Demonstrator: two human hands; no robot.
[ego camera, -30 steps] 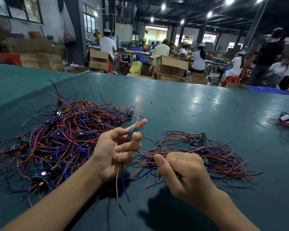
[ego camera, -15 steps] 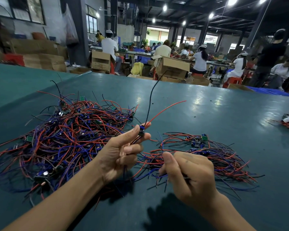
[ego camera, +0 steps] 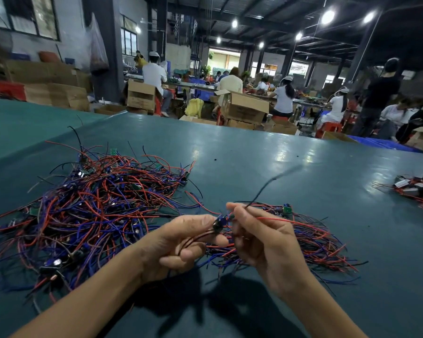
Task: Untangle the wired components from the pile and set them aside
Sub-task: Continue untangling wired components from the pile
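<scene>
- Left hand [ego camera: 181, 242] is gripping a wired component [ego camera: 219, 223] by its small dark body, thumb and forefinger pinching it; the other fingers are curling round its trailing leads.
- Right hand [ego camera: 261, 242] is sitting just at 3 o'clock of the component, fingertips pinching its black wire [ego camera: 266, 186]. The wire is running up toward 1 o'clock, its tip motion-blurred.
- A red wire [ego camera: 279, 219] is crossing the right hand toward 3 o'clock.
- The component is hanging above the green table [ego camera: 254, 154], between both hands, touching neither heap as far as I can tell.
- The main tangled pile [ego camera: 95, 211] of red, blue and black leads is lying at 9–10 o'clock of the hands.
- A flatter bundle [ego camera: 315, 240] is lying behind the right hand, at 3 o'clock.
- A small cluster [ego camera: 415, 189] is sitting well apart at 2 o'clock, by the frame edge.
</scene>
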